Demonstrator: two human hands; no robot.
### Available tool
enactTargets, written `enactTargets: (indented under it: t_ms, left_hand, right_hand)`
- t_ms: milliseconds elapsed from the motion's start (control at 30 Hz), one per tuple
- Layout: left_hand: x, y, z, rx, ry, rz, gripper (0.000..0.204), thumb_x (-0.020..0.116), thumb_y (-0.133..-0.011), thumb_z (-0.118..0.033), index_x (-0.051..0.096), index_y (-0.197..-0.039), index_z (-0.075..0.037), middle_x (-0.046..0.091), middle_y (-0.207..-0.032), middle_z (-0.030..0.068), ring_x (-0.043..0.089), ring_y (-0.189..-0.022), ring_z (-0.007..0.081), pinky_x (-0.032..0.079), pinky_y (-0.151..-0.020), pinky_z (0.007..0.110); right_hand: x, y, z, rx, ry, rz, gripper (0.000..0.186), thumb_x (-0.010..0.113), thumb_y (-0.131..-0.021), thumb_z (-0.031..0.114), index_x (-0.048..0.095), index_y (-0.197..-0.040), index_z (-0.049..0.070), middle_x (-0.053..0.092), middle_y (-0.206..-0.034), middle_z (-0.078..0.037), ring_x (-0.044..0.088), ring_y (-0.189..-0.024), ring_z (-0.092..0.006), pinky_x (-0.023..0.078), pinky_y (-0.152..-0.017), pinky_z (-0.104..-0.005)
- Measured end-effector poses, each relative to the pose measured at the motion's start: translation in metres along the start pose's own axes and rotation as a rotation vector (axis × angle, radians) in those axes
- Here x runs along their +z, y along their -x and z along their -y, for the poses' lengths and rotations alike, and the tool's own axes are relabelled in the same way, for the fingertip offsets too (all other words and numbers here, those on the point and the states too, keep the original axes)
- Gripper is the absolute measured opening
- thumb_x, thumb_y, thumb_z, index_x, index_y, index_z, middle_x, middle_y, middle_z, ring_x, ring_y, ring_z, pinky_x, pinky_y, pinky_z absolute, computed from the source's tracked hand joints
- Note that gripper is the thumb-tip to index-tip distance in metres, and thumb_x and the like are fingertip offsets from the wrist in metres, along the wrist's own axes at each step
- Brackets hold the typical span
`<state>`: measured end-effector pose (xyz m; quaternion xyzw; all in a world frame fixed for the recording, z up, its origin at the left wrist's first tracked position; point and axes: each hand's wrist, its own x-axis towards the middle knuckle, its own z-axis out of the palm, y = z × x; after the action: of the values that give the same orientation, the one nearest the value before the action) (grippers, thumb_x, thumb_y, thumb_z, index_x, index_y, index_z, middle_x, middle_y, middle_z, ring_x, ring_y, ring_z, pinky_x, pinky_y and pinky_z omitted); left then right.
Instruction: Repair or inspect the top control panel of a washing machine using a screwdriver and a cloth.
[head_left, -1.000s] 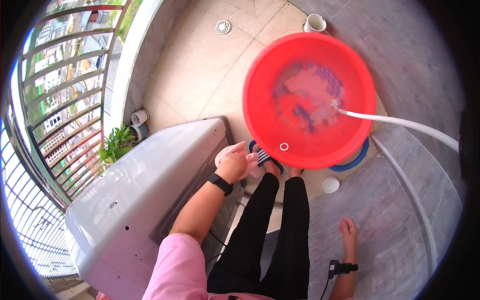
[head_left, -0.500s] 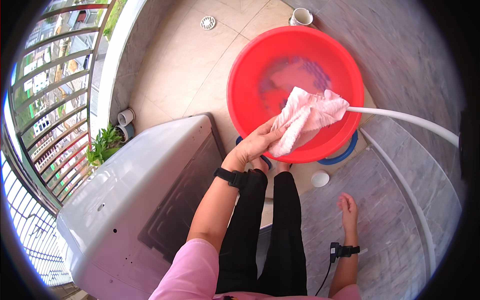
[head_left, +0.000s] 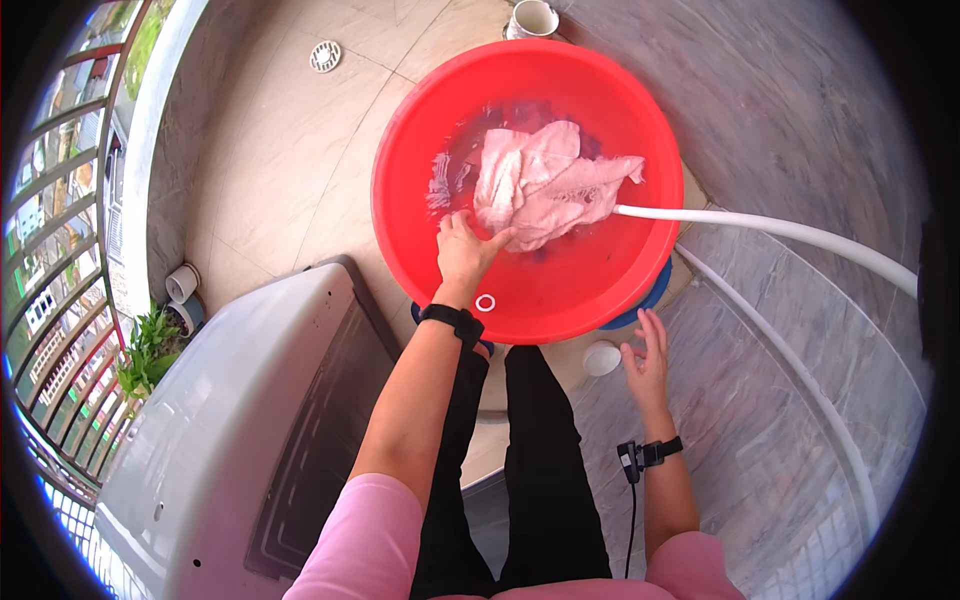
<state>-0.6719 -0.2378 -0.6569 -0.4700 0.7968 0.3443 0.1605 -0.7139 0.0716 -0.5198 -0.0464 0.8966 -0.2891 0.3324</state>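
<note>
Red plastic fills the upper middle of the view: a round wash basin point(head_left: 600, 290) holding shallow water, standing on a blue base point(head_left: 648, 300) whose rim shows just under its lower right edge. Inside the basin lies a crumpled pale pink cloth point(head_left: 545, 185), wet and bunched, with a darker garment point(head_left: 450, 180) partly showing in the water beneath and to its left. A white hose point(head_left: 780, 232) comes in from the right, crosses the basin rim and ends at the cloth.

The person's left hand point(head_left: 465, 252) reaches over the near rim into the basin, fingers closed on the lower left edge of the pink cloth; a black watch point(head_left: 455, 320) sits on that wrist. The right hand point(head_left: 648, 360) hangs low beside the right leg, just below the basin's edge, fingers loosely spread and holding nothing; a black strap with a dangling cord point(head_left: 640, 455) wraps that wrist. A small white round cap point(head_left: 601, 357) lies on the floor just left of that hand.

To the left stands a grey washing machine point(head_left: 230, 420) with its lid down. Beige floor tiles point(head_left: 280, 160) carry a round drain cover point(head_left: 325, 56), and a white cup-like pot point(head_left: 533, 18) sits beyond the basin. A green potted plant point(head_left: 150, 345) stands by the balcony railing point(head_left: 60, 250). Grey marbled stone point(head_left: 780, 120) covers the right side.
</note>
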Motion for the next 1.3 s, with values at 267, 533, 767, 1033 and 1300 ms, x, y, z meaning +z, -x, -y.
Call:
enactTargets:
  t_ms: [267, 533, 767, 1033, 1300]
  left_hand:
    - [0.067, -0.077, 0.075, -0.365, 0.528, 0.124, 0.045, 0.064, -0.083, -0.036, 0.056, -0.104, 0.003, 0.062, -0.077, 0.0106, 0.058, -0.069, 0.0189, 0.047, -0.066, 0.033]
    - [0.066, -0.049, 0.02, -0.256, 1.103, 0.241, 0.013, 0.07, -0.081, -0.014, 0.062, -0.086, -0.005, 0.061, -0.074, -0.0003, 0.053, -0.067, 0.0076, 0.043, -0.06, 0.024]
    - [0.064, -0.039, 0.069, -0.413, 1.116, -0.068, 0.018, 0.068, -0.082, -0.015, 0.055, -0.076, -0.004, 0.051, -0.063, -0.0016, 0.043, -0.056, 0.0093, 0.037, -0.051, 0.027]
    - [0.055, 0.004, 0.039, 0.003, 0.092, -0.102, 0.056, 0.077, -0.068, -0.046, 0.057, -0.101, -0.005, 0.055, -0.1, 0.0174, 0.055, -0.091, 0.0332, 0.045, -0.082, 0.041]
    - [0.044, -0.019, 0.076, -0.138, 0.377, 0.128, 0.03, 0.059, -0.083, -0.029, 0.062, -0.082, 0.001, 0.061, -0.074, 0.0237, 0.061, -0.072, 0.0399, 0.047, -0.065, 0.043]
  right_hand:
    - [0.096, -0.112, 0.033, -0.27, 0.125, -0.072, 0.061, 0.057, -0.087, 0.012, 0.032, -0.142, 0.008, 0.013, -0.151, -0.018, 0.039, -0.125, -0.0341, 0.044, -0.094, -0.0376]
    - [0.167, -0.15, -0.002, -0.179, 0.179, -0.039, 0.048, 0.062, -0.083, 0.015, 0.041, -0.124, 0.001, 0.042, -0.126, -0.024, 0.041, -0.12, -0.04, 0.036, -0.099, -0.0427]
    - [0.121, -0.121, 0.001, 0.059, 0.471, -0.045, 0.031, 0.062, -0.074, 0.001, 0.053, -0.103, 0.003, 0.054, -0.107, -0.016, 0.054, -0.1, -0.0355, 0.046, -0.084, -0.04]
    - [0.147, -0.129, 0.04, -0.184, -0.008, -0.195, 0.062, 0.063, -0.083, 0.01, 0.034, -0.138, 0.005, 0.037, -0.138, -0.022, 0.041, -0.124, -0.0357, 0.033, -0.104, -0.0408]
    - [0.157, -0.121, 0.009, 0.069, -0.218, -0.155, 0.015, 0.063, -0.084, 0.009, 0.059, -0.095, 0.001, 0.062, -0.082, -0.009, 0.057, -0.074, -0.0159, 0.046, -0.068, -0.0293]
